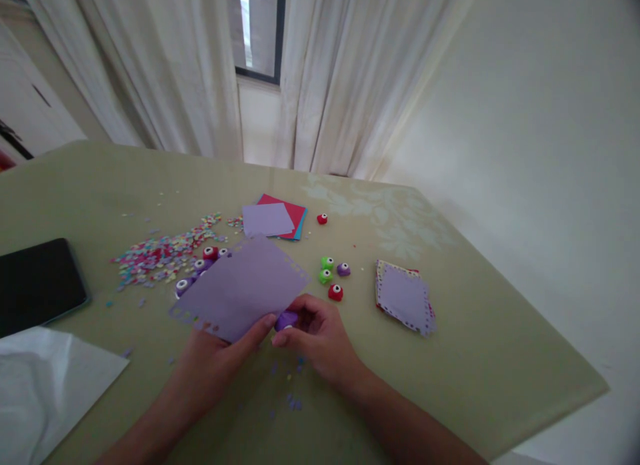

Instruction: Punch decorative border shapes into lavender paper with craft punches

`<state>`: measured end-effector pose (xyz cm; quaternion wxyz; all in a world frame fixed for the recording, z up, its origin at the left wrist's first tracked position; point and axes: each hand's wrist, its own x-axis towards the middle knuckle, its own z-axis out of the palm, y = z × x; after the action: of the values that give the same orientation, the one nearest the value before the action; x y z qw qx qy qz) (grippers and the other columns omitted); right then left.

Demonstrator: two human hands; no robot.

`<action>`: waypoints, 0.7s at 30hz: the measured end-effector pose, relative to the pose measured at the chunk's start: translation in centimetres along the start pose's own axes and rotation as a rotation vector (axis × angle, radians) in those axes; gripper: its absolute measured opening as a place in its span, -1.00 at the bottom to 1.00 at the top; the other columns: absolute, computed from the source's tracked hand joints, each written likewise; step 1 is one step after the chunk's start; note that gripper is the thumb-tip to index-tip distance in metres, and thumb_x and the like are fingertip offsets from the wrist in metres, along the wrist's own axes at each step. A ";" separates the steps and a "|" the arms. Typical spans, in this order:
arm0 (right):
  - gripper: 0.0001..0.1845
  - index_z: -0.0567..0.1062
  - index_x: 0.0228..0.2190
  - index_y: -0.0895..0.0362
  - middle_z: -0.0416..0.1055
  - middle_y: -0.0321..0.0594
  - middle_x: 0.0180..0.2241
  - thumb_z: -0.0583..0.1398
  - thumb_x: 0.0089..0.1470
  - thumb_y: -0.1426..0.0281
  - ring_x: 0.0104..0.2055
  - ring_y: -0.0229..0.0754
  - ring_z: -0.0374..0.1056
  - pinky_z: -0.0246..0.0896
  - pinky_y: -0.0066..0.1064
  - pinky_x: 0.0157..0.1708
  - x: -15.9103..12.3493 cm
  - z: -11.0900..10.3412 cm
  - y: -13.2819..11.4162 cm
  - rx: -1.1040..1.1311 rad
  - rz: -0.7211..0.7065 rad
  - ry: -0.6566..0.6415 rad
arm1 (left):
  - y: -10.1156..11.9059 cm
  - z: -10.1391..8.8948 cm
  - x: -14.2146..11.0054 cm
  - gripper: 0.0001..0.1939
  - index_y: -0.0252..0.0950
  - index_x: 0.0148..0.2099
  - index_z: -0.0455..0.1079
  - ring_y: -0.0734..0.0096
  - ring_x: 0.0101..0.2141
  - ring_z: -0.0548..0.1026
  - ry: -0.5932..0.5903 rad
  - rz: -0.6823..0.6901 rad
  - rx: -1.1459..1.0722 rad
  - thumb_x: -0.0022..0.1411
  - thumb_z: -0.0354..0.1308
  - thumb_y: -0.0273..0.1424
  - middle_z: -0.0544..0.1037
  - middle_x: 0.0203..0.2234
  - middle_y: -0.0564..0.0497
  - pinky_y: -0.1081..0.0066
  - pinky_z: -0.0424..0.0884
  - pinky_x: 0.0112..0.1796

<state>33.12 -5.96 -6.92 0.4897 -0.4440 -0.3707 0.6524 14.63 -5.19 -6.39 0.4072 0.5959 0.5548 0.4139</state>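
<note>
My left hand (225, 348) is closed on a sheet of lilac paper (245, 285), its thumb on top near the lower right edge. Small cut-outs run along two opposite edges of the sheet. Between the thumb and fingers of my right hand (320, 335) is a small purple craft punch (286, 320) with an eye on it, set against the sheet's near right edge. Whether paper sits inside its slot cannot be seen. The sheet partly hides several similar punches (183, 286) behind it.
Several red, green and purple punches (326, 276) stand right of centre. Edge-punched sheets (403, 295) lie stacked at the right, uncut coloured squares (267, 220) farther back. Paper confetti (160, 255) is heaped at left, near a black tablet or phone (43, 285) and white paper (55, 385).
</note>
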 end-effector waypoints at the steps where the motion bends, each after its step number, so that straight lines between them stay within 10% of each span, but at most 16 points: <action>1: -0.52 0.61 -0.43 0.10 0.45 -0.37 -0.50 0.66 -0.40 0.30 -0.43 -0.25 0.28 0.18 -0.42 -0.41 0.0 0.0 0.1 -0.023 -0.008 -0.003 | -0.2 0.0 0.0 -0.70 -0.17 -0.23 0.72 -0.04 -0.17 0.77 0.007 -0.002 0.010 0.20 0.35 -0.06 0.82 -0.23 -0.05 0.10 0.67 0.00; 8: -0.55 0.61 -0.43 0.10 0.42 -0.33 -0.48 0.63 -0.26 0.15 -0.39 -0.20 0.29 0.19 -0.36 -0.35 -0.2 -0.6 0.7 -0.185 -0.051 -0.012 | 0.2 -0.2 0.2 -0.76 -0.11 -0.41 0.68 -0.06 -0.22 0.77 -0.082 0.008 0.000 0.16 0.34 -0.11 0.79 -0.45 0.01 0.05 0.63 0.08; 21: -0.46 0.58 -0.43 0.13 0.44 -0.39 -0.51 0.66 -0.34 0.13 -0.46 -0.29 0.24 0.08 -0.42 -0.41 -0.2 -0.4 -0.5 -0.068 0.081 -0.087 | -0.3 -0.2 0.6 -0.73 -0.12 -0.19 0.66 -0.03 -0.18 0.76 -0.097 -0.002 0.034 0.15 0.35 -0.09 0.82 -0.21 -0.04 0.13 0.65 0.01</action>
<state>33.64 -5.99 -6.58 0.4312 -0.4462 -0.3954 0.6773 14.39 -4.57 -6.60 0.4240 0.6215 0.5418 0.3747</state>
